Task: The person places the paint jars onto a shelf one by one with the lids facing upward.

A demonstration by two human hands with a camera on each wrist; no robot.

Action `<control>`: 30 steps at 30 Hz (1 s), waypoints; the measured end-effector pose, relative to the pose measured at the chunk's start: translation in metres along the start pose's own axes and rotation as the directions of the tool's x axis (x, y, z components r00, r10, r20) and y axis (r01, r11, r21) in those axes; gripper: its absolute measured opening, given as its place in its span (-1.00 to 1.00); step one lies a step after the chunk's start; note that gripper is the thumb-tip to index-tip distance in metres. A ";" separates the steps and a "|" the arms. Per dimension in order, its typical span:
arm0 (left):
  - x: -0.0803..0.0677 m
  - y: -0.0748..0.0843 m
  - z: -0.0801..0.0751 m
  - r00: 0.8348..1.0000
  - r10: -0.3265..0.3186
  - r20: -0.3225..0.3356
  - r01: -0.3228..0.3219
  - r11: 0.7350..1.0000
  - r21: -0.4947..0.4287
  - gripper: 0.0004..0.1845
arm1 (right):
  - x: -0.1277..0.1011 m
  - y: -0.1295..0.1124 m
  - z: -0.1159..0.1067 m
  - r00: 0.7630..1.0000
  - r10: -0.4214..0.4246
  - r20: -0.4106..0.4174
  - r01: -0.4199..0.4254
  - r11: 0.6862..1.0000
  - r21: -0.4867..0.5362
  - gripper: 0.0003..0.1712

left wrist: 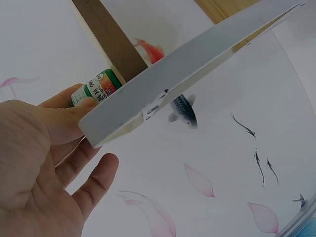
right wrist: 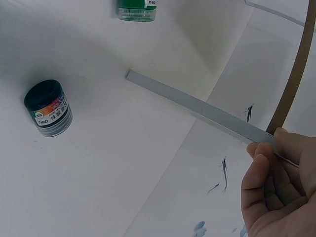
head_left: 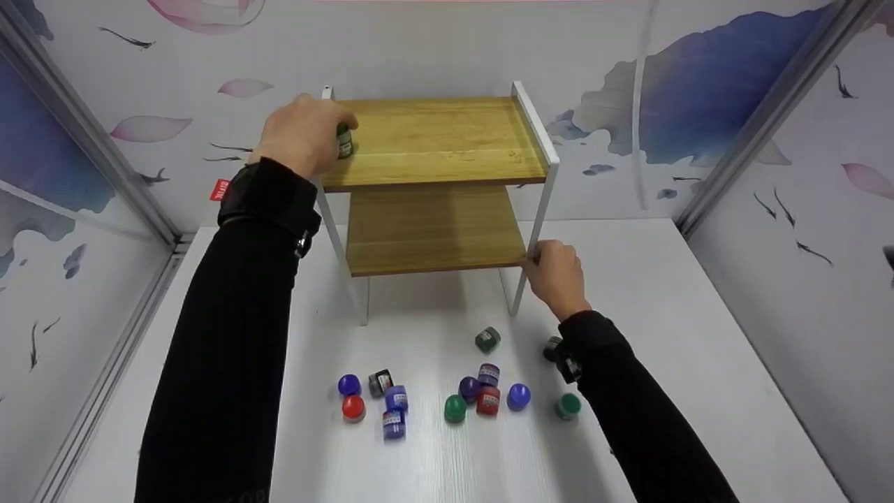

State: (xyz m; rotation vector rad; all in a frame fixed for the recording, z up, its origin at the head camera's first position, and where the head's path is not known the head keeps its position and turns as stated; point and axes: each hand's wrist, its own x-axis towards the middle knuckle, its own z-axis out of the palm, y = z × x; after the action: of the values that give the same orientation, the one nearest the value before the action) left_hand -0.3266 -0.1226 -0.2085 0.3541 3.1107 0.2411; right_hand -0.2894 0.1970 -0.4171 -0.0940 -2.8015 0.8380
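My left hand (head_left: pixel 300 136) is at the left end of the upper wooden board (head_left: pixel 433 136) of a small two-tier shelf. It pinches a paint jar (head_left: pixel 344 142) with a green lid, its label facing out in the left wrist view. The white side frame (left wrist: pixel 187 54) hides part of that jar there. Lower down, my right hand (head_left: pixel 557 276) holds the right white leg (head_left: pixel 538 223) at the corner of the lower board (head_left: pixel 433 234). In the right wrist view the thumb and fingers close around the leg (right wrist: pixel 197 106) where the board's edge meets it.
In front of the shelf lie several paint jars: a dark green one (head_left: pixel 487 339), a red one (head_left: pixel 353 408), a blue one (head_left: pixel 519 396) and a green one (head_left: pixel 568 405). A dark jar (head_left: pixel 551 347) is partly behind my right wrist. Patterned walls (head_left: pixel 433 49) enclose the white table (head_left: pixel 628 293).
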 end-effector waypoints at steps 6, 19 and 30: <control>0.001 -0.001 0.002 1.000 -0.003 0.006 0.003 1.000 -0.006 -0.51 | 0.001 0.000 0.004 1.000 0.004 0.001 -0.004 1.000 -0.001 -0.78; -0.008 -0.003 -0.012 1.000 -0.003 0.012 0.004 0.999 -0.038 -0.42 | 0.006 -0.003 0.009 1.000 -0.013 0.000 0.013 1.000 0.009 -0.78; -0.024 0.007 -0.021 0.998 0.051 0.029 -0.048 0.996 -0.081 -0.53 | 0.016 0.001 0.006 1.000 -0.027 -0.001 0.027 1.000 -0.004 -0.78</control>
State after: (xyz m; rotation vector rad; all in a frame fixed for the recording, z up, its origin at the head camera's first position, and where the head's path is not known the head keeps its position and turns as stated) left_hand -0.3025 -0.1243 -0.1875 0.4295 3.0533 0.3567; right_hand -0.3060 0.1968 -0.4197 -0.0563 -2.7974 0.8259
